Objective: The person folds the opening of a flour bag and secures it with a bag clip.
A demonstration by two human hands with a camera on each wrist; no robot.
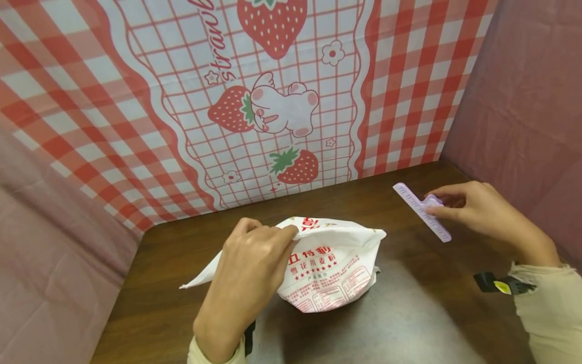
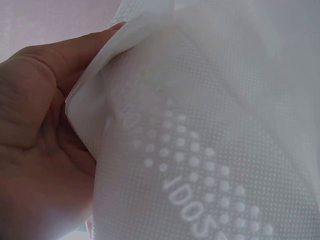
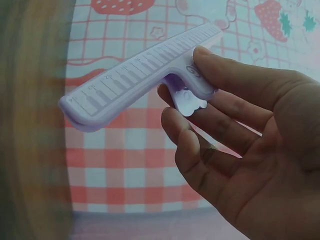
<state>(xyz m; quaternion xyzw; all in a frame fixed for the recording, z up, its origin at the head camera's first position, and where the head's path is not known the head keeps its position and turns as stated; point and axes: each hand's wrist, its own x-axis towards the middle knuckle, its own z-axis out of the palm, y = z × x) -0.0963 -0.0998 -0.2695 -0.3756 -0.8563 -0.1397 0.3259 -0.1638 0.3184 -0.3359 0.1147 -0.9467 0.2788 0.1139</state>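
A white flour bag (image 1: 318, 273) with red print stands on the table, its top edge folded over. My left hand (image 1: 254, 258) grips that folded top from the left side. In the left wrist view, the woven white bag (image 2: 210, 150) fills most of the frame, with the thumb and fingers (image 2: 45, 110) bent round its edge. To the right of the bag, my right hand (image 1: 477, 207) pinches a long lilac bag clip (image 1: 423, 212) by its handle. The right wrist view shows the clip (image 3: 140, 75) marked like a ruler, with the thumb on one handle and fingertips at the other.
The dark wooden table (image 1: 409, 323) carries the bag. Behind it hangs a red-and-white checked cloth (image 1: 400, 91) with strawberry prints. Pink curtains (image 1: 514, 101) close off both sides. A pointed white corner of the bag sticks out left of my left hand.
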